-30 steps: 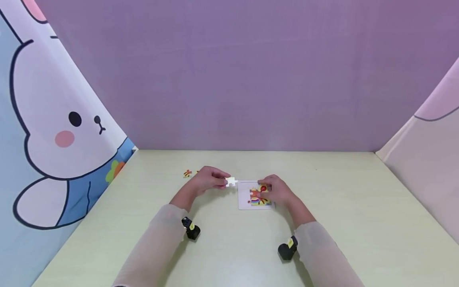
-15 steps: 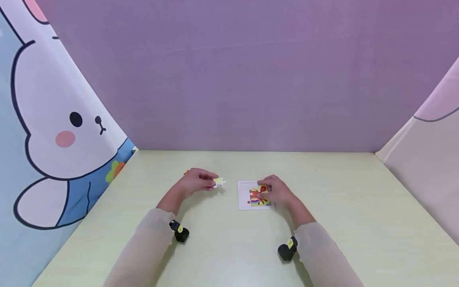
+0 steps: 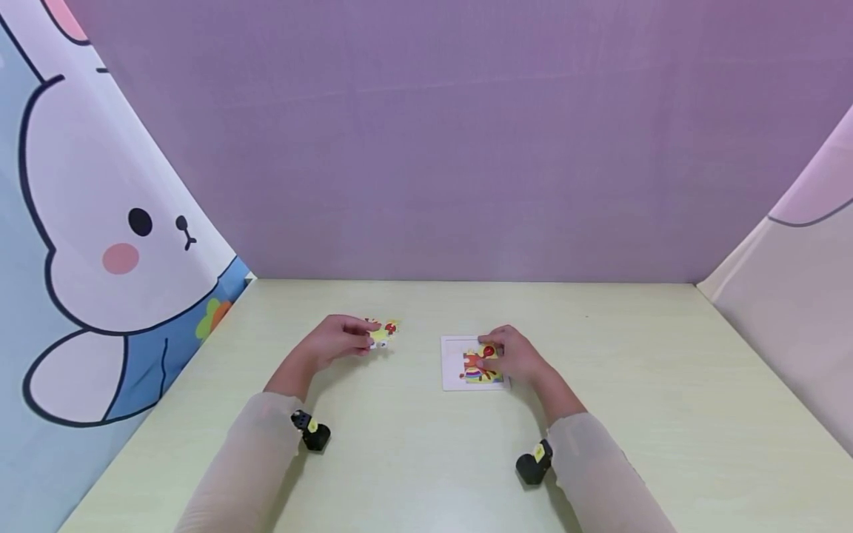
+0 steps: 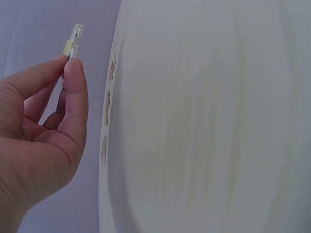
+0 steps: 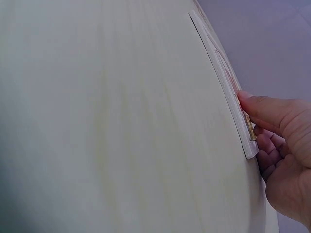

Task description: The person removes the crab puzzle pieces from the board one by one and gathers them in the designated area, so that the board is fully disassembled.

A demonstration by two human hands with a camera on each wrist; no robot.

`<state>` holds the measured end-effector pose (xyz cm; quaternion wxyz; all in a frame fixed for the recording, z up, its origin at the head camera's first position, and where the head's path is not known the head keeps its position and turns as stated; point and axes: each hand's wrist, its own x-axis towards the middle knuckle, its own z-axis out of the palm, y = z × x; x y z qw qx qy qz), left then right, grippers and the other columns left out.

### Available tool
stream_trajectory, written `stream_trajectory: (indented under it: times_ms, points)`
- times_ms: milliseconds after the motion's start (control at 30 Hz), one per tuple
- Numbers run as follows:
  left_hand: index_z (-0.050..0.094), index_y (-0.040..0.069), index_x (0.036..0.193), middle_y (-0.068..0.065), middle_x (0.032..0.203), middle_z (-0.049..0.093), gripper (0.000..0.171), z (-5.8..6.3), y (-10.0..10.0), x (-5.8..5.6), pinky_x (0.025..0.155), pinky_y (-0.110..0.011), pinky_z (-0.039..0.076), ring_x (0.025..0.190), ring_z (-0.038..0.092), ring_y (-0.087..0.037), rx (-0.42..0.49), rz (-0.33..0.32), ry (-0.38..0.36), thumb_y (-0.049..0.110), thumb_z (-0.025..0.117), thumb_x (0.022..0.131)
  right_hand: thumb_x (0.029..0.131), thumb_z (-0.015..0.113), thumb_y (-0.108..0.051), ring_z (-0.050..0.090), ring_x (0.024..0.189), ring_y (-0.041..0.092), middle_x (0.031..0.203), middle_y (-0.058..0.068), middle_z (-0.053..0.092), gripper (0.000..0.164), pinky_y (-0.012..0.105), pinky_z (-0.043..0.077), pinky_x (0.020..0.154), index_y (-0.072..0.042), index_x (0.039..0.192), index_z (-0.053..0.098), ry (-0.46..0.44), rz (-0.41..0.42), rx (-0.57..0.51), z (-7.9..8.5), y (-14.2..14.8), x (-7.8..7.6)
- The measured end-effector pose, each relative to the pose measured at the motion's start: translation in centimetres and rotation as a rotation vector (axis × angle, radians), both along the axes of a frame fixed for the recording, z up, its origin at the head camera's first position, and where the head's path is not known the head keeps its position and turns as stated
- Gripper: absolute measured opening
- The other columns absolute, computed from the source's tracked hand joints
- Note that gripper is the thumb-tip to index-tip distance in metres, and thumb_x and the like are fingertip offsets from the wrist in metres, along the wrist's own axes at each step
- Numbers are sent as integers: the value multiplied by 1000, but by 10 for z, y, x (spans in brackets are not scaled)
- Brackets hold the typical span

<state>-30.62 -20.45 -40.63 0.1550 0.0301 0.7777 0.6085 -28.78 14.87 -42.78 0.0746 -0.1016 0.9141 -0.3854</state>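
Observation:
My left hand (image 3: 335, 340) pinches a jigsaw piece (image 4: 73, 44) between thumb and fingers, raised above the table left of the puzzle board. That piece shows yellow in the head view. My right hand (image 3: 514, 352) grips the right side of the white puzzle board (image 3: 452, 374), its thumb on top and its fingers at the edge, as the right wrist view shows. Joined picture pieces (image 3: 474, 363) in orange, yellow and rainbow colours lie on the board's right part, partly covered by that hand. Beyond the left fingers lies a loose jigsaw piece (image 3: 391, 326) with a red spot.
In the left wrist view several loose pieces (image 4: 107, 108) lie in a row on the pale wooden table (image 3: 426, 459). A purple cloth (image 3: 466, 148) rises behind the table's back edge. Cartoon-printed cloth (image 3: 100, 222) bounds the left side. Each wrist wears a small black camera (image 3: 316, 437).
My left hand has moved left, away from the board, with the jigsaw piece in its fingers, and the piece's face has turned into view. My right hand and the board have stayed put.

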Motion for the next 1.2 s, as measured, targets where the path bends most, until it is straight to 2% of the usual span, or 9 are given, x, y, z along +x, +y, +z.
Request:
stream_trajectory:
  times_ms: [167, 433, 700, 867, 1000, 1200]
  points:
    - [60, -8, 126, -15, 102, 58, 38, -1, -15, -2, 80, -34, 56, 87, 64, -19, -37, 20, -4, -7, 65, 88, 87, 76, -15, 50, 113, 29, 128, 13, 50, 48, 47, 41, 102, -5, 131, 62, 2, -4, 3, -1, 0, -1]
    - [60, -3, 130, -15, 108, 55, 40, -2, -38, -5, 79, -32, 56, 86, 62, -21, -121, 64, -42, -2, 65, 91, 87, 75, -14, 50, 112, 29, 128, 13, 51, 47, 47, 41, 101, -4, 131, 62, 17, 4, 15, 1, 0, 0]
    - [61, -1, 129, -15, 107, 58, 39, -1, -53, -9, 79, -31, 56, 85, 62, -22, -233, 76, -66, 4, 67, 91, 87, 75, -14, 50, 114, 30, 130, 14, 49, 48, 48, 41, 102, -5, 132, 61, 9, -1, 14, 1, -1, 1]
    - [66, 3, 124, -13, 105, 58, 38, -1, -58, -13, 73, -28, 55, 83, 58, -22, -369, 75, -13, 7, 73, 87, 87, 75, -15, 50, 114, 30, 130, 14, 49, 48, 47, 41, 102, -5, 132, 61, 9, -2, 13, 1, -1, 1]
    - [70, 5, 118, -12, 101, 59, 35, 3, -57, -11, 67, -28, 50, 80, 54, -22, -492, 71, 30, 5, 74, 83, 87, 75, -15, 50, 114, 30, 130, 13, 49, 48, 47, 41, 102, -5, 132, 61, 7, 1, 18, 1, -1, 2]
    - [70, 3, 117, -12, 102, 61, 35, 9, -53, -8, 64, -29, 49, 75, 53, -21, -558, 75, 45, 2, 74, 82, 87, 75, -15, 49, 115, 30, 131, 14, 49, 48, 48, 41, 102, -5, 132, 61, 6, 0, 22, 2, -2, 2]
